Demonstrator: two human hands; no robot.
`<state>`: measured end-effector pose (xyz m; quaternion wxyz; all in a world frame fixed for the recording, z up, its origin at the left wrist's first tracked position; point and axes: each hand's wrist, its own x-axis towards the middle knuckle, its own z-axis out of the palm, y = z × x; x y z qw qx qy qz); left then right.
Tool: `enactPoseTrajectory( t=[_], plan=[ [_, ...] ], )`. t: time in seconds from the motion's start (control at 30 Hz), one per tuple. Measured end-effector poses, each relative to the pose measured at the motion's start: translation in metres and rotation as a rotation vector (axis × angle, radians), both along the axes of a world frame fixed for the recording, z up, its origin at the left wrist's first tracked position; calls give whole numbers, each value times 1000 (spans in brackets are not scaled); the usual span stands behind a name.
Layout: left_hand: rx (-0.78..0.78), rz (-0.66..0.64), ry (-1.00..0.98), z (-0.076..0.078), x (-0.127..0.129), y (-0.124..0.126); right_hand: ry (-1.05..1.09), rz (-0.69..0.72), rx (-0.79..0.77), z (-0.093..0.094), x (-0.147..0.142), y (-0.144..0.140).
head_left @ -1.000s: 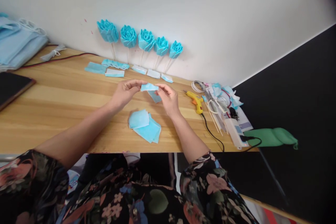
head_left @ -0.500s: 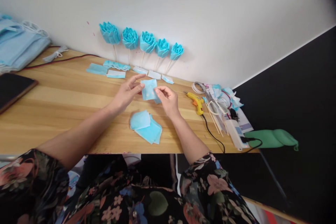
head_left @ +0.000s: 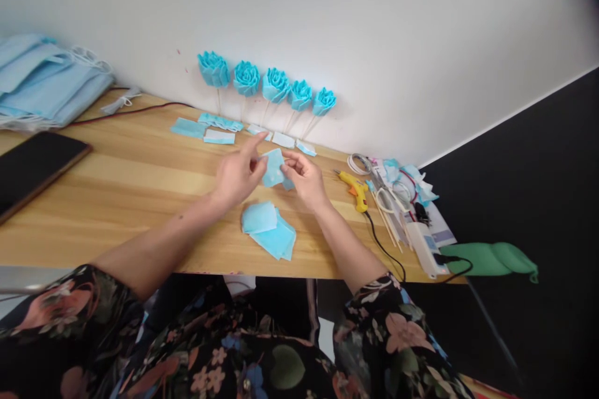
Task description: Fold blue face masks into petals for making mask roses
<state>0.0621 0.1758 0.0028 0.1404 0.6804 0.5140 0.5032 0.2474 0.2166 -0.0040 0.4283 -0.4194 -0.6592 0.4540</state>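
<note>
Between my two hands is a small light-blue piece of mask fabric (head_left: 273, 168), raised over the table. My left hand (head_left: 239, 173) pinches its left side between thumb and fingers, with the index finger stretched out. My right hand (head_left: 305, 179) grips the right side with thumb and fingertips. Part of the piece hangs below the right fingers. Closer to my body, a loose stack of cut blue fabric pieces (head_left: 274, 238) lies on the wooden table (head_left: 154, 168). Behind my hands, several blue fabric flowers (head_left: 276, 86) on thin sticks lean against the wall.
Folded strips (head_left: 219, 136) lie below the flowers. At left are a pile of blue face masks (head_left: 51, 90) and a phone (head_left: 40, 165). On the right are a yellow glue gun (head_left: 354, 189), scissors (head_left: 390, 199), a power strip (head_left: 427, 249) and a green pouch (head_left: 491, 259).
The whole view has shifted slightly, so things sit further right. My left hand has turned, its index finger now raised, and the fabric piece is tilted between my hands.
</note>
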Motion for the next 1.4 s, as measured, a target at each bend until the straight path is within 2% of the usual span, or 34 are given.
enactPoseTrajectory(
  t=[0.1,0.2,0.3,0.4,0.57,0.7,0.87,1.0,1.1,1.23,1.4],
  plan=[
    [233,15,160,6,3,-10,-105,167,-14,7,-12,17],
    [339,-6,238,7,8,-13,-434,245,125,11,-30,39],
    [361,-11,273,5,10,-13,-784,223,254,12,-49,60],
    [405,-29,277,3,10,-13,-1041,204,325,14,-65,77],
    [426,-51,294,2,12,-13,-1271,206,517,23,-82,87],
    [402,-56,299,-1,11,-12,-1419,172,606,25,-90,86],
    [364,-56,342,-5,12,-9,-1381,159,618,22,-86,87],
    [290,-93,307,-6,11,-8,-1210,41,725,25,-63,83],
    [173,-55,216,-4,8,-7,-1067,-2,768,29,-40,76],
    [40,-58,158,-5,7,-5,-962,-24,614,31,-19,70],
    [9,-252,191,-11,7,-3,-909,-59,454,29,-11,71]
  ],
)
